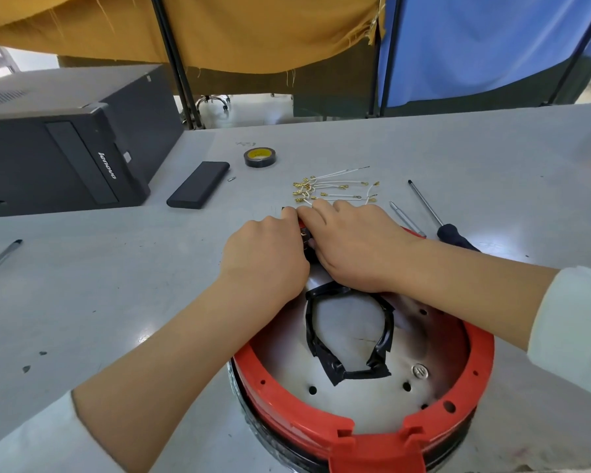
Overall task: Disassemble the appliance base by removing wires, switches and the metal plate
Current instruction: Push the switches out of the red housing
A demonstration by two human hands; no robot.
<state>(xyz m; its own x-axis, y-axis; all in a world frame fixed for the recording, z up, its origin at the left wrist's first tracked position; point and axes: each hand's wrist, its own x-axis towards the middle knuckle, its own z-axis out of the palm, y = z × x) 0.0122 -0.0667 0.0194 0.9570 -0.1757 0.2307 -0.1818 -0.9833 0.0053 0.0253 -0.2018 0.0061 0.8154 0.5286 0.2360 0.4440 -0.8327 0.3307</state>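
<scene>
Both hands, left (267, 254) and right (352, 247), curl their grip onto the far rim of the round red plastic base (471, 356), shiny metal plate (352, 326) inside, on a grey desk (116, 285); loose white wires (331, 187) lie beyond.

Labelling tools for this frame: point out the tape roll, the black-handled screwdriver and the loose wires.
tape roll (259, 157): head view, on its yellow core.
black-handled screwdriver (452, 235): head view, on its handle.
loose wires (331, 186): head view, on the white bundle's middle.
</scene>
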